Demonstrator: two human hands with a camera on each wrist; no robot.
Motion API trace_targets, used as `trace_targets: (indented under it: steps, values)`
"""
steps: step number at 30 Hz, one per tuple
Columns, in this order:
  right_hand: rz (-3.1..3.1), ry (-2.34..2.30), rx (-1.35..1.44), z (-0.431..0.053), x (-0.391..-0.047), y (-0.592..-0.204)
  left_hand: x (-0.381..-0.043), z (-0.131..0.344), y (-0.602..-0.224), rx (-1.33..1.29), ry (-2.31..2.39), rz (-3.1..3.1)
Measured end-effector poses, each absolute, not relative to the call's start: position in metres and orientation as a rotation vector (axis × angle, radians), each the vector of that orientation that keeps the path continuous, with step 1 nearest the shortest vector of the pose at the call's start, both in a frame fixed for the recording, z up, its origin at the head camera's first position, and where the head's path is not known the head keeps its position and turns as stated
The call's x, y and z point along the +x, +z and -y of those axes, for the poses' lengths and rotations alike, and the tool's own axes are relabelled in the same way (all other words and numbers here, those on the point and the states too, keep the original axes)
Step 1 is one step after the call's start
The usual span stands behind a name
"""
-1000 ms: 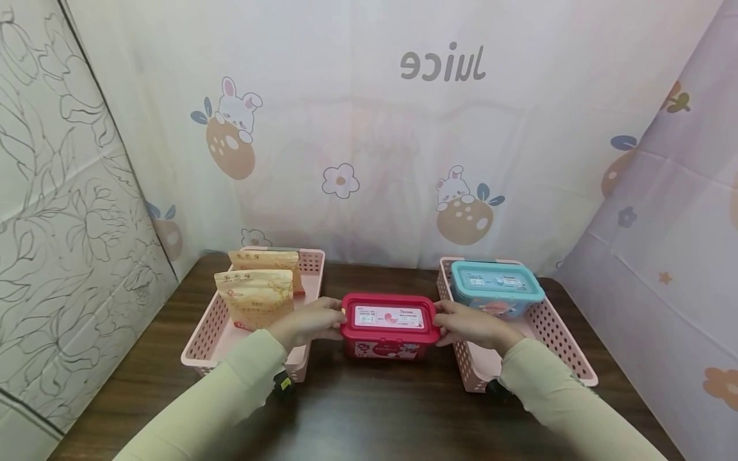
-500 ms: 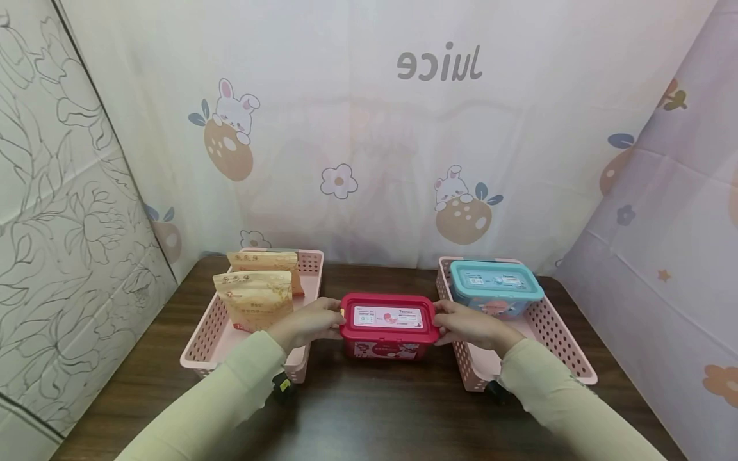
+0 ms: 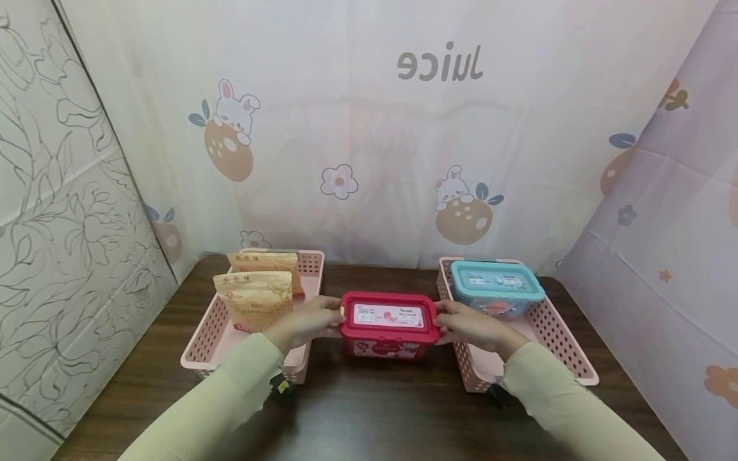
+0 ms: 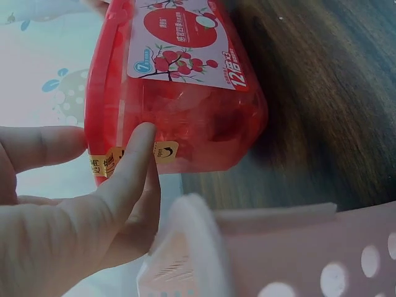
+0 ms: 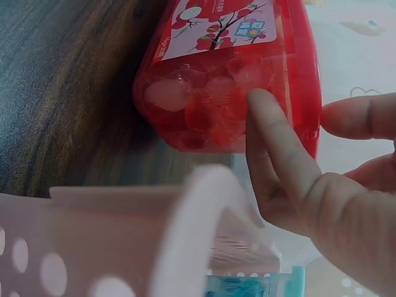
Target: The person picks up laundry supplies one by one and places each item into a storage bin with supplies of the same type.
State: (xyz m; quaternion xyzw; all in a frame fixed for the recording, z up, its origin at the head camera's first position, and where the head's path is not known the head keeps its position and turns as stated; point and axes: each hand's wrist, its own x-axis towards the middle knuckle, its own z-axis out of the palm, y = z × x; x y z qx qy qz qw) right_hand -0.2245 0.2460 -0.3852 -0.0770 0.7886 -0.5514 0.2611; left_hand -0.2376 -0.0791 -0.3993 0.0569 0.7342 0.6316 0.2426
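A red lidded plastic box (image 3: 389, 320) with a pink-and-white label on its lid stands on the table between two pink baskets. My left hand (image 3: 311, 323) grips its left end, and my right hand (image 3: 471, 325) grips the right end. In the left wrist view, fingers (image 4: 133, 154) lie against the see-through end wall while another fingertip touches the lid edge, near a yellow sticker (image 4: 166, 152). The right wrist view has the fingers (image 5: 278, 136) placed likewise on the opposite end. Rounded red and pale pieces show through the box wall.
Two yellow pouches (image 3: 256, 301) stand in the left pink basket (image 3: 198, 339), just beside my left wrist. In the right pink basket (image 3: 567, 346) sits a blue lidded box (image 3: 497, 289), behind my right forearm. A printed curtain (image 3: 369, 211) hangs behind the table (image 3: 369, 410).
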Motion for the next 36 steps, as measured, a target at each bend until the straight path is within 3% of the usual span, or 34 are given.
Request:
trace_targets:
  steps: [17, 27, 36]
  values:
    - [-2.123, -1.643, -0.293, -0.258, -0.22, -0.375, -0.225, 0.084, -0.381, 0.24, 1.786, -2.04]
    - [-2.19, -1.784, -0.15, -0.261, -0.216, -0.36, -0.224, 0.088, -0.364, 0.355, 1.853, -2.052]
    - [-2.18, -1.892, -0.043, -0.262, -0.211, -0.35, -0.223, 0.086, -0.359, 0.306, 2.065, -1.924]
